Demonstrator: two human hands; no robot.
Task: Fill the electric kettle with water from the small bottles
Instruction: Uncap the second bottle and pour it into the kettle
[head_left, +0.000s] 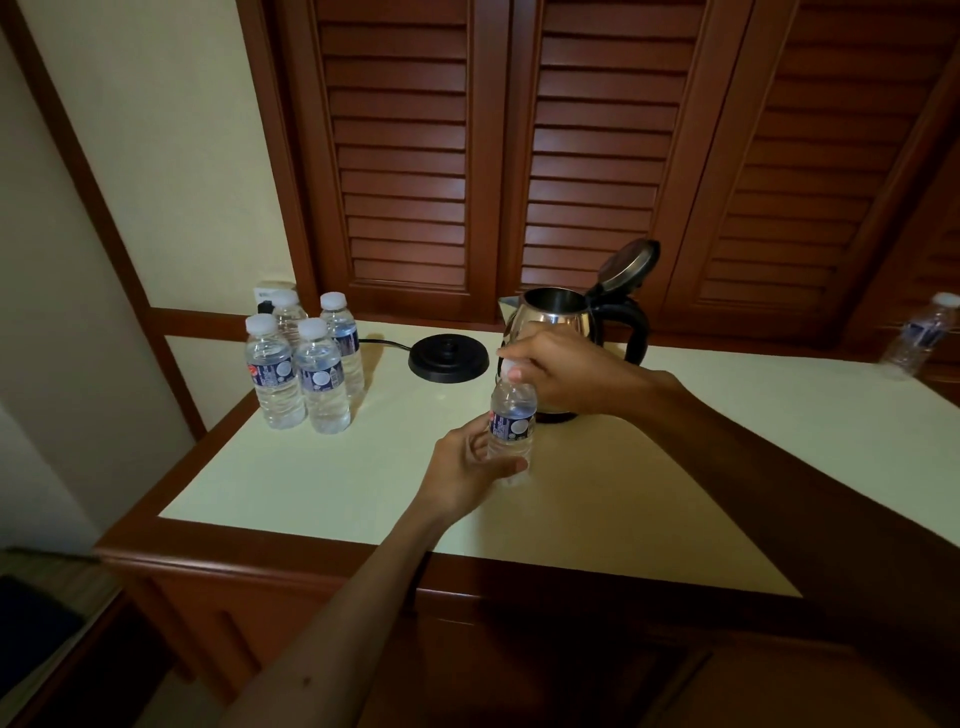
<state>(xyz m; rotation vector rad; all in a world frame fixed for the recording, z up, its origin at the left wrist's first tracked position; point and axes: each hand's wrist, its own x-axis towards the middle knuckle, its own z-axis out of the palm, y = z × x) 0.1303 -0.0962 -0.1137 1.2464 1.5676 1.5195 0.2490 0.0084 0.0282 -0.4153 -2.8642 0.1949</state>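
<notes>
One small clear plastic water bottle with a dark blue label (512, 426) stands upright on the pale cream tabletop (332, 478), just in front of the kettle, and both hands are on it. The left hand (467, 467) wraps its lower half: the fingers (506, 466) curl round the front below the label, the thumb side toward the camera. The right hand (566, 371) comes over from above, its fingers (514, 372) pinching the white cap at the bottle's top.

Four more bottles of the same kind (306, 358), all capped in white and holding water, stand in a tight cluster at the tabletop's left rear. A sixth bottle (917, 338) stands apart at the far right edge of the view on a wooden ledge. That makes six bottles in all.

One polished steel electric kettle with a black handle (561, 322) stands directly behind the held bottle, its hinged lid (626, 265) tipped up and open. It sits off its round black power base (448, 357), which lies between the kettle and the bottle cluster with a black cord (382, 342) running left from it.

Each label shows a pale round mark and fine print, but the writing is too small to read.

Brown louvred wooden doors (519, 156) fill the wall behind.
</notes>
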